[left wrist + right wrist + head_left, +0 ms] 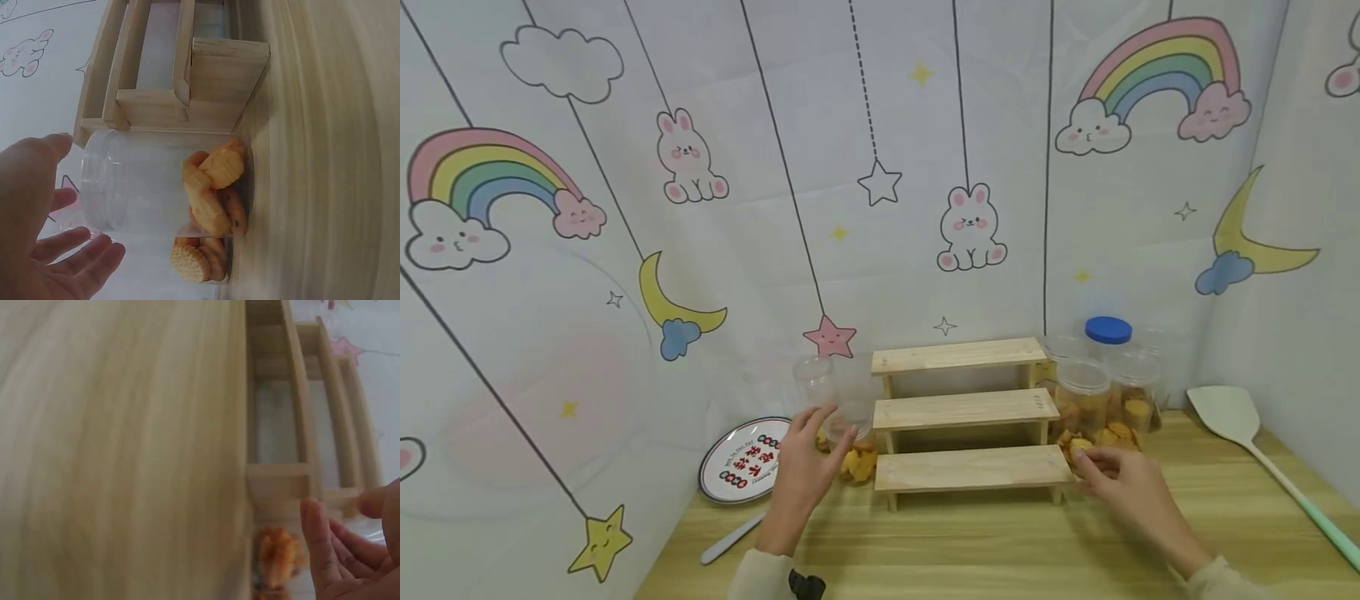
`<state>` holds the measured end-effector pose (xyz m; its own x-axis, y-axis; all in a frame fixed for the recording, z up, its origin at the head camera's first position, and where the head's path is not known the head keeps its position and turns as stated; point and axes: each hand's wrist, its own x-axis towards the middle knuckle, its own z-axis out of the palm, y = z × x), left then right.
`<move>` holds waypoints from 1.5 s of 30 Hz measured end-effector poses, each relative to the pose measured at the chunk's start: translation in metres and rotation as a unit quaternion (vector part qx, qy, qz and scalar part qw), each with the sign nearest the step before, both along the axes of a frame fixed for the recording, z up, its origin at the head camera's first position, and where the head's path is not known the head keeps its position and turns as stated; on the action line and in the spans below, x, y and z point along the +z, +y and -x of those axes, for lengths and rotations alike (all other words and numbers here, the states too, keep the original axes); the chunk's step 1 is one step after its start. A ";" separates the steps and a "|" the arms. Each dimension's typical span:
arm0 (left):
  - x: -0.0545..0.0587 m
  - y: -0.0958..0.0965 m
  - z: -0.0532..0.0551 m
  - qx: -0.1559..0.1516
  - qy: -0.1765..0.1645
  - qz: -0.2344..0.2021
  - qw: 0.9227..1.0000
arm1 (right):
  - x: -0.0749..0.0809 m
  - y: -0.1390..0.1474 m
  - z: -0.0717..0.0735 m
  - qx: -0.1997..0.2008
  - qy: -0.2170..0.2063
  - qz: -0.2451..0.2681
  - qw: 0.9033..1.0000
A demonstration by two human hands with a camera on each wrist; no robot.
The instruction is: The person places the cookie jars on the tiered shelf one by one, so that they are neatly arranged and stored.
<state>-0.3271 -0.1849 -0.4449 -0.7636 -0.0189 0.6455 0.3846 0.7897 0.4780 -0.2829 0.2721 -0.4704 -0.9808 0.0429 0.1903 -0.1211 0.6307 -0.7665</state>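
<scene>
A three-step wooden rack [973, 468] stands at the middle of the table. My left hand [801, 471] is beside its left end, thumb and fingers spread near the rim of a clear plastic jar [150, 181]. Several cookies [209, 194] lie at the bottom of that jar. Behind it is another clear jar [815, 379] with round ridged cookies [190, 262]. Past the rack's right end, my right hand [1138, 496] is in front of clear jars [1082, 400] holding orange-brown snacks [278, 556]. Nothing shows between its loosely bent fingers.
A plate with red characters [748, 462] leans on the left wall, with a pale handle [730, 540] in front of it. A blue-lidded jar [1108, 331] stands at the back right. A spatula with a green handle [1273, 458] lies along the right side.
</scene>
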 end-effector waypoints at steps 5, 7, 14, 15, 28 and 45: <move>-0.012 0.006 0.011 -0.015 -0.008 -0.061 0.998 | -0.019 -0.001 0.009 -0.008 -0.097 0.105 0.990; -0.015 0.009 0.015 -0.027 -0.017 -0.083 0.996 | -0.023 0.000 0.010 -0.014 -0.116 0.140 0.983; -0.023 0.006 0.019 -0.020 -0.030 -0.091 0.995 | -0.028 0.000 0.013 0.006 -0.139 0.259 0.956; -0.023 0.005 0.020 -0.021 -0.033 -0.091 0.995 | -0.029 0.000 0.014 0.010 -0.142 0.270 0.952; -0.029 0.007 0.022 -0.058 -0.069 -0.132 0.987 | -0.030 0.004 0.016 0.051 -0.162 0.352 0.920; 0.003 0.010 0.011 -0.045 0.016 -0.176 0.983 | -0.034 0.003 0.017 0.051 -0.171 0.349 0.920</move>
<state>-0.3380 -0.1750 -0.4418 -0.7519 -0.1797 0.6343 0.4639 0.5394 0.7027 -0.3001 0.2747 -0.5041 -0.9839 -0.0582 -0.1691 0.1712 -0.0319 -0.9847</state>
